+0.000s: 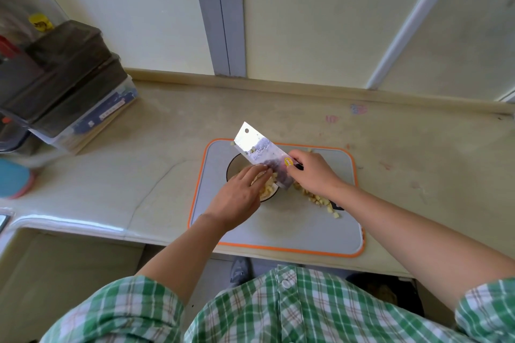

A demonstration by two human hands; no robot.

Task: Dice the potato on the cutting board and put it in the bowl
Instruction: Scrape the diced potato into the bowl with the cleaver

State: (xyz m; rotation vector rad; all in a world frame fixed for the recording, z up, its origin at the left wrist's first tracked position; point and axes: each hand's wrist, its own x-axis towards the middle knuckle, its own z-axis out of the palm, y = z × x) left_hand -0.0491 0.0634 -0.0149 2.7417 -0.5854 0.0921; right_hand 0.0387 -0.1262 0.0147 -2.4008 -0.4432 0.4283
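Note:
A grey cutting board [278,228] with an orange rim lies on the counter. A dark-rimmed bowl [233,162] stands on its left half and holds potato dice [267,189]. My right hand [313,171] grips the handle of a cleaver [260,152], whose blade is tilted over the bowl. My left hand [238,198] reaches over the bowl with straight fingers touching the flat of the blade. More potato dice [320,200] lie on the board to the right of the bowl, partly hidden by my right hand.
Stacked dark and clear boxes [69,86] stand at the back left of the counter [167,153]. A blue lid [12,178] lies at the far left. A sink edge [55,224] runs along the front left. The wall is close behind.

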